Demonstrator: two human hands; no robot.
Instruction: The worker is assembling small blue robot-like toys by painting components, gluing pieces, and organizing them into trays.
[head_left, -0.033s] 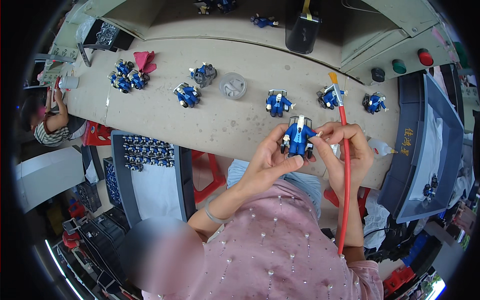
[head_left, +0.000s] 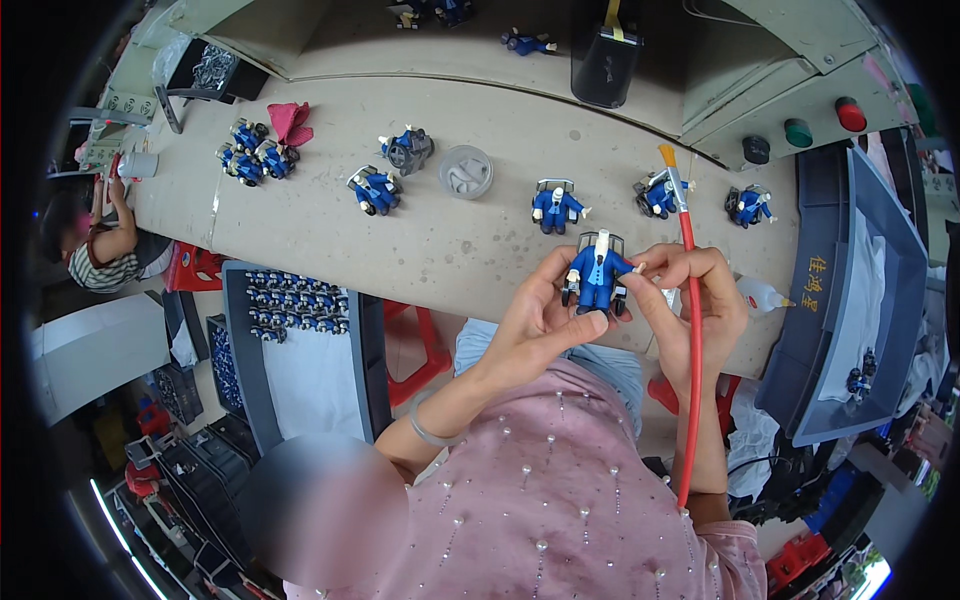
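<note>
A pale, smooth surface [head_left: 490, 240] flecked with small stains spans the view, its far edge running under a painted cabinet [head_left: 755, 95] with red, green and black round knobs. Off the near edge, toward the left, lies a grey tray [head_left: 372, 365] lined with white sheeting, rows of small blue figures at one end. A deep blue-grey bin [head_left: 785, 350] stands against the right end. Beyond the left end sits another person [head_left: 105, 250] in a striped top.

Above the near edge, right of its middle, both hands hold a figure [head_left: 598, 268] with a smooth, moulded blue suit, a pale head and a grey frame behind its back. The left hand's [head_left: 540, 320] grip wraps its side and base, thumb across the front; the right hand's [head_left: 712, 305] grip pinches its outstretched arm. A long, glossy red brush [head_left: 690, 370] with yellow bristles runs through the right hand. Toward the far edge are a clear round cup [head_left: 466, 172], more blue figures [head_left: 555, 207] and a crumpled red cloth [head_left: 290, 124].
</note>
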